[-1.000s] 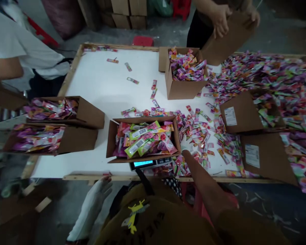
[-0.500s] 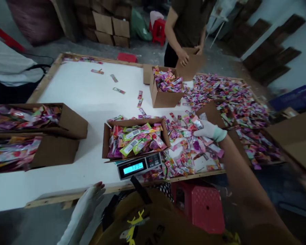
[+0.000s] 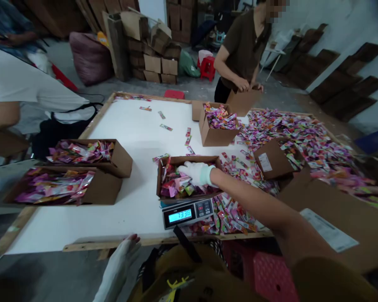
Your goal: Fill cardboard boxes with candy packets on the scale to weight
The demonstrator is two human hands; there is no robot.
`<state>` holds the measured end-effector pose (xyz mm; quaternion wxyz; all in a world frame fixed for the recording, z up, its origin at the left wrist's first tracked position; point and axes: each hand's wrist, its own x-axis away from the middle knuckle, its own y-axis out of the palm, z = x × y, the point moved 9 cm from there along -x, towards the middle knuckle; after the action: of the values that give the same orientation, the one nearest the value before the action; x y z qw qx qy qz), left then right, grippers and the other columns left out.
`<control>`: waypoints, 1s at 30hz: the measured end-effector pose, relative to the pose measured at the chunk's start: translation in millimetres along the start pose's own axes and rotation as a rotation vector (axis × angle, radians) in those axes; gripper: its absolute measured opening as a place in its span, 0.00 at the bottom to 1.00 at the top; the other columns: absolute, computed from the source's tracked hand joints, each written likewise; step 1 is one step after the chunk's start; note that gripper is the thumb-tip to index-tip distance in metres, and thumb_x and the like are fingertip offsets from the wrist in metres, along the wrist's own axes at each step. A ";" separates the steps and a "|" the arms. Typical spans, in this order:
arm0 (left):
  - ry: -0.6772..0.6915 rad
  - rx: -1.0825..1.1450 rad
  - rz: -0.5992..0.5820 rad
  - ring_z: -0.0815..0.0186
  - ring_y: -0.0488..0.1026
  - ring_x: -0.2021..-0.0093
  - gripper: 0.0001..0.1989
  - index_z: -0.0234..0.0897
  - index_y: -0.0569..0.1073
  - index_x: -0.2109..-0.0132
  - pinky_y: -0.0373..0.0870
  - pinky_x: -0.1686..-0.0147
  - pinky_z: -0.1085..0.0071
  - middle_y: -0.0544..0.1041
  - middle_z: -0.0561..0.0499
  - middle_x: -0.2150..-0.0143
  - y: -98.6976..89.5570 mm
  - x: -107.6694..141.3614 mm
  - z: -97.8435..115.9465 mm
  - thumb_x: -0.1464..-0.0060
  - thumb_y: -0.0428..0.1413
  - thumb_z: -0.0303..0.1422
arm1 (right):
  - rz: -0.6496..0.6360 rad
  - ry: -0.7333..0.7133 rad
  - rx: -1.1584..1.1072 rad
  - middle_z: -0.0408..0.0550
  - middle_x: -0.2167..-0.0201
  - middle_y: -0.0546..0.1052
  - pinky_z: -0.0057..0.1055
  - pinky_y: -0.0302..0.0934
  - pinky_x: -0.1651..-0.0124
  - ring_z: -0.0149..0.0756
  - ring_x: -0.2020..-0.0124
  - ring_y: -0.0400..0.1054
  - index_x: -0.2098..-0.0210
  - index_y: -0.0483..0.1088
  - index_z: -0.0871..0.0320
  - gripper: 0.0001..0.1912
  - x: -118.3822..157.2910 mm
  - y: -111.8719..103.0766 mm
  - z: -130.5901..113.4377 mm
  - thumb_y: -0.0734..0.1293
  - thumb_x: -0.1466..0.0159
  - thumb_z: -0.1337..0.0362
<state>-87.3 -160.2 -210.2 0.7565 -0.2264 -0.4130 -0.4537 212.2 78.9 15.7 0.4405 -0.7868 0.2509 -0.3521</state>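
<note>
My right hand (image 3: 198,173), in a white glove, reaches down into a cardboard box (image 3: 211,195) of slim, colourful wrapped packets (image 3: 172,188). Its fingers curl onto the packets there, the tips partly hidden. The box rests on a digital scale (image 3: 189,214) whose lit display reads about 733.8; the decimal point is hard to make out. Low in front of the table edge, my left hand (image 3: 126,253) hangs with its fingers stretched out, holding nothing. It too wears a white glove, with bare fingertips.
Two filled boxes (image 3: 108,188) stand at the left. Loose packets (image 3: 290,130) cover the table's right side, around a tilted box (image 3: 272,161). Across the table, a person (image 3: 242,58) handles a carton (image 3: 244,100) beside another filled box (image 3: 219,136). A red stool (image 3: 274,272) is below.
My right hand has moved left from the loose packets into the box on the scale. Green packets no longer lie on top there, and the reading has dropped. The view has shifted; my left hand stays low.
</note>
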 end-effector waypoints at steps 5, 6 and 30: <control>-0.012 0.041 0.058 0.46 0.68 0.30 0.12 0.38 0.77 0.54 0.63 0.30 0.49 0.80 0.36 0.42 -5.5 3.5 -8.5 0.47 0.60 0.33 | 0.093 -0.030 -0.220 0.51 0.46 0.79 0.38 0.67 0.38 0.45 0.43 0.74 0.40 0.71 0.59 0.27 22.0 -13.7 30.8 0.70 0.39 0.71; -0.016 0.034 0.071 0.46 0.70 0.31 0.12 0.38 0.76 0.54 0.64 0.31 0.49 0.80 0.35 0.43 -3.3 3.6 -9.3 0.46 0.60 0.34 | 0.154 -0.057 -0.287 0.51 0.48 0.80 0.39 0.67 0.37 0.44 0.43 0.74 0.41 0.72 0.59 0.24 29.4 -23.4 34.9 0.69 0.37 0.70; 0.060 -0.218 -0.127 0.47 0.77 0.41 0.27 0.36 0.75 0.48 0.71 0.43 0.55 0.78 0.32 0.42 46.3 6.9 -3.2 0.54 0.63 0.45 | 0.968 0.303 -0.700 0.44 0.69 0.80 0.33 0.72 0.63 0.35 0.69 0.74 0.63 0.76 0.56 0.18 235.3 -69.4 103.8 0.81 0.47 0.55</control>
<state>-43.8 -143.4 -204.8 0.7093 -0.2669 -0.3519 -0.5494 445.9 0.3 116.6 0.2252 -0.6229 0.7400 -0.1169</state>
